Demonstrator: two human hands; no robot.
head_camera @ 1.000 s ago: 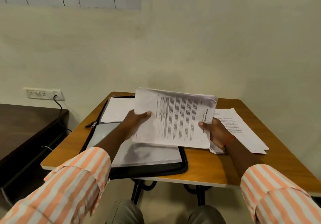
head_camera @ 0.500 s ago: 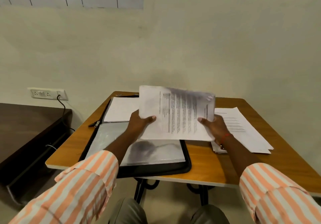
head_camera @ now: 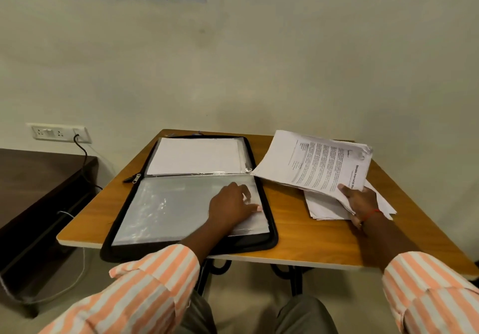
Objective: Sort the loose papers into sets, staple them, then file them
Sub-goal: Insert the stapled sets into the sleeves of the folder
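While the left hand (head_camera: pixel 230 206) is resting flat on its clear sleeve (head_camera: pixel 168 209), folder (head_camera: pixel 270 219): lying open on the bench (head_camera: pixel 298 237).
Left hand: fingers relaxed, gripping nothing, near the folder's right edge.
Right hand (head_camera: pixel 361 201): pinching the stack (head_camera: pixel 318 167) at its near corner, thumb on top, just right of the folder.
Stack: hanging over a loose pile (head_camera: pixel 324 209); light, floppy, sagging, likely fanning apart.
Hold: probably supporting underneath and squaring edges before sliding into the slick sleeve.
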